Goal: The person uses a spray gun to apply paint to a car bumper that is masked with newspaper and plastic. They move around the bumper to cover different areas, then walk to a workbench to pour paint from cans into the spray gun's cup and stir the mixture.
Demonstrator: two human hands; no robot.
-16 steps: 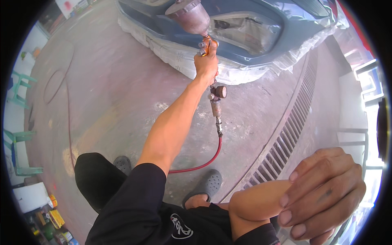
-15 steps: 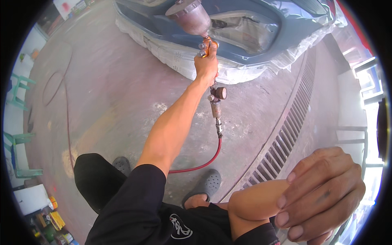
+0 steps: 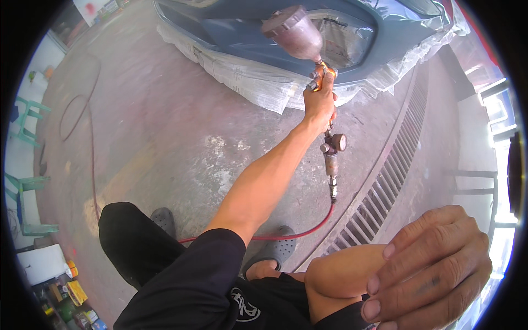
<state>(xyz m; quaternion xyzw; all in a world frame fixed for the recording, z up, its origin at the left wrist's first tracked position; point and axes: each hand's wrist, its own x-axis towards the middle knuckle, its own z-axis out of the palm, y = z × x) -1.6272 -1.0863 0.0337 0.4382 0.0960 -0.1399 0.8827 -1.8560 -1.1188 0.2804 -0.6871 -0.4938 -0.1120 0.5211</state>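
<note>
While reaching forward, grips an orange spray gun (image 3: pixel 324 70) in the left hand (image 3: pixel 320 107), with bare forearm slanting up and to the right from a black sleeve (image 3: pixel 192 278) and elbow only slightly bent. Has those fingers closed round the handle, back of the hand toward the camera. Holds the gun up before a blue-grey car panel (image 3: pixel 242 41), its dusty cup (image 3: pixel 297 33) leaning up and to the left. Has a round gauge (image 3: pixel 341 142) and a red hose (image 3: pixel 300 235) hanging below that fist, with the hose curving leftward past a grey clog (image 3: pixel 279 248).

Raises the right hand (image 3: pixel 434 269) close to the camera at lower right, overlapping the bare knee (image 3: pixel 341 272) in view, fingers loosely bent and pointing left. Cannot tell, with the palm hidden, whether pinching anything there.

Faces pale sheeting (image 3: pixel 264 93) along the panel's lower edge, and a slotted drain grate (image 3: pixel 385 192) crossing the concrete floor (image 3: pixel 165 137) on the right.
</note>
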